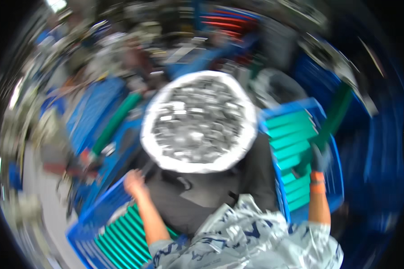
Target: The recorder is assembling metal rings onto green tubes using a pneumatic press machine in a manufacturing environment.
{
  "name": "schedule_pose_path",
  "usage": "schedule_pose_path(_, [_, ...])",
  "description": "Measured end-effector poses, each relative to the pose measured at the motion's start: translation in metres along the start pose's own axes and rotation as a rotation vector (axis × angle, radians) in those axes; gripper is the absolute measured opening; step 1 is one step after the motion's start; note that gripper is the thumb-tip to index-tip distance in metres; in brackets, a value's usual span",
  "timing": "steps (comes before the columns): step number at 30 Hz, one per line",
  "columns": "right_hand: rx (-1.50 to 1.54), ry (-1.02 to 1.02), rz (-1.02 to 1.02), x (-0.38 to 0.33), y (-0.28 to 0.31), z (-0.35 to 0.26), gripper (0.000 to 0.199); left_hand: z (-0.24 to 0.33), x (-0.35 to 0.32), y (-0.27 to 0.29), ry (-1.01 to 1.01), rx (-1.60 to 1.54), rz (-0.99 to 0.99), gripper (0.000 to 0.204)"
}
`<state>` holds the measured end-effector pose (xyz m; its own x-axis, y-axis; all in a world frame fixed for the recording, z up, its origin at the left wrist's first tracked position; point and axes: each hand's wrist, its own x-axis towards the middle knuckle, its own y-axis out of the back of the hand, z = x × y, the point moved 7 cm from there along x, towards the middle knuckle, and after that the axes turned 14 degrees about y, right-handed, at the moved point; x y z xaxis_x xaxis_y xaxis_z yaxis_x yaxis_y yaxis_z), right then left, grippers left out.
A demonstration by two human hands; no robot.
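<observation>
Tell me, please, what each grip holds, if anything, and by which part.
The right grip holds a long, straight green bar by its lower end. Whether the blurred left grip holds anything cannot be told.

Your right hand (319, 158) around a green bar (335, 117) over a blue crate (280, 181) of green pieces (292, 136), your left hand (133, 181) near the rim of a 2nd blue crate (96, 207), a white-rimmed round container (191, 167) of shiny grey bits (202, 125) (motion-blurred) between the crates

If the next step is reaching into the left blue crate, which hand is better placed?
Probably the left hand: it is close to the left crate. The right hand is at the other crate, apparently holding a long green piece.
</observation>
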<state>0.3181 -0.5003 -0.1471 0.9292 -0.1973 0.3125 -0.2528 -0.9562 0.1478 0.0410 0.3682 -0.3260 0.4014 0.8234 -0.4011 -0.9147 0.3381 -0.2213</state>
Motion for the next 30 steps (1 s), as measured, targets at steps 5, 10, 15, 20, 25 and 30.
schedule_pose_path(5, [-0.409,-0.276,0.079,-0.05,0.127,0.109,0.063,0.029,0.0,0.057,-0.083,0.102,0.047,0.061])
schedule_pose_path(10, [-0.646,-0.713,0.218,-0.2,0.235,0.215,0.093,-0.004,0.011,-0.006,-0.01,0.302,0.001,0.056])
schedule_pose_path(15, [-0.523,-0.839,0.136,-0.207,0.183,0.265,0.105,0.007,-0.009,-0.014,-0.074,0.362,0.061,0.043])
schedule_pose_path(20, [-0.241,-0.974,0.074,-0.18,0.116,0.299,0.072,0.0,-0.046,-0.032,-0.103,0.393,0.044,0.043])
schedule_pose_path(25, [-0.209,-0.98,0.021,-0.18,0.11,0.312,0.062,0.005,-0.055,-0.022,-0.188,0.49,0.062,0.041])
schedule_pose_path(30, [-0.753,-0.556,-0.218,-0.055,0.139,0.274,0.06,0.023,-0.069,0.008,-0.261,0.534,0.166,0.041])
